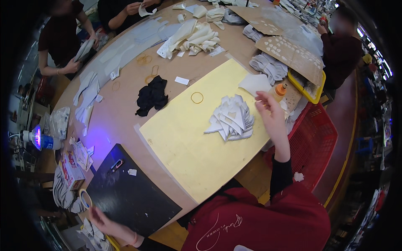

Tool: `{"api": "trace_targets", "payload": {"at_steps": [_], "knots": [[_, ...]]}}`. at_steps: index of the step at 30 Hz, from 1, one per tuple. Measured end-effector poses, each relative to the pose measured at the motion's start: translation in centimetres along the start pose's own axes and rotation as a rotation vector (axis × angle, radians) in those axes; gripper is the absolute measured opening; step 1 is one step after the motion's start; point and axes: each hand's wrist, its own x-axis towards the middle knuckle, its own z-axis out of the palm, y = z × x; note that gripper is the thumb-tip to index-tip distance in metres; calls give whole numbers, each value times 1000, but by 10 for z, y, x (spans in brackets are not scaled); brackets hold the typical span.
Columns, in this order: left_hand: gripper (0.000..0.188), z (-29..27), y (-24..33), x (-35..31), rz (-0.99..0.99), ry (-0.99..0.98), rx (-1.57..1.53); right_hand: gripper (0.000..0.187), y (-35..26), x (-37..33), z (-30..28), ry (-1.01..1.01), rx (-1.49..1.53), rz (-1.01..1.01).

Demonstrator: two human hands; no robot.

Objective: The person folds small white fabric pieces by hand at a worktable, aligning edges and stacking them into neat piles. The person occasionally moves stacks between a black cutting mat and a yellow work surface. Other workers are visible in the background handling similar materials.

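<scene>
My right hand [271, 113] hovers over the right part of a pale yellow board [176, 138], its fingers loosely bent and apart. Its fingertips are by the lower edge of a white sheet piece [253, 83]; contact cannot be made out. Beside that hand stands a bottle with an orange cap [279, 90]. A fanned pile of light grey cut pieces [231, 118] lies to its left. At the lower left, my left hand [109, 225] has its fingers closed at the lower rim of a yellowish tape roll [85, 198], next to a black mat [125, 196].
On the mat lies a cutter knife [115, 166]. A black cloth [152, 95], a rubber band [197, 98] and heaped cream pieces [194, 37] lie farther off. A lit lamp [37, 137] is at left, a red basket [314, 142] at right. Several people work around the table.
</scene>
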Motion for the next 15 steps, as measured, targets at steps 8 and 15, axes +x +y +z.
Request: {"api": "trace_targets", "payload": {"at_steps": [8, 15], "knots": [[39, 132, 91, -72, 197, -1288, -239, 58, 24, -10, 59, -108, -138, -166], [63, 190, 87, -116, 99, -1396, -304, 55, 9, -35, 94, -206, 362, 28]]}}
